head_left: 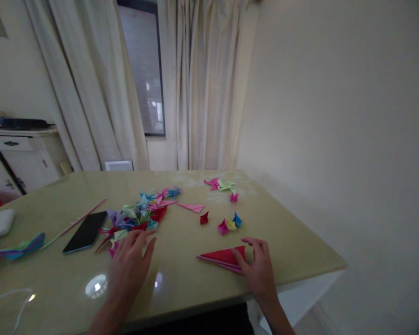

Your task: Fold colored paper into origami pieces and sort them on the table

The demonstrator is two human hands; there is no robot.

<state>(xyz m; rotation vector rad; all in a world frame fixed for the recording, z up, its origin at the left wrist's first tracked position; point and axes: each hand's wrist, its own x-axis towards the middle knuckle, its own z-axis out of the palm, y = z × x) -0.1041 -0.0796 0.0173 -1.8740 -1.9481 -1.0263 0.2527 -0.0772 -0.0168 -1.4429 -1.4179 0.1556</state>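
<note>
My right hand (256, 265) grips the wide end of a narrow red folded paper triangle (219, 256). Its thumb lies on top, the fingers curl round the far corner, and pink layers show along the near edge. The point of the triangle faces left, low over or on the table. My left hand (131, 258) is open, its fingers stretched toward the near side of a heap of colourful folded paper pieces (136, 214). Whether its fingertips touch the heap I cannot tell. Beyond my right hand are small folded pieces in magenta (223, 227), yellow (230, 225) and blue (237, 219).
A black phone (85, 231) lies left of the heap, near a long thin paper strip (77, 222). A blue folded paper piece (24, 247) and a white cable (17, 293) are farther left. Pink and green paper pieces (226, 186) lie toward the back. A wall (335, 139) borders the table's right.
</note>
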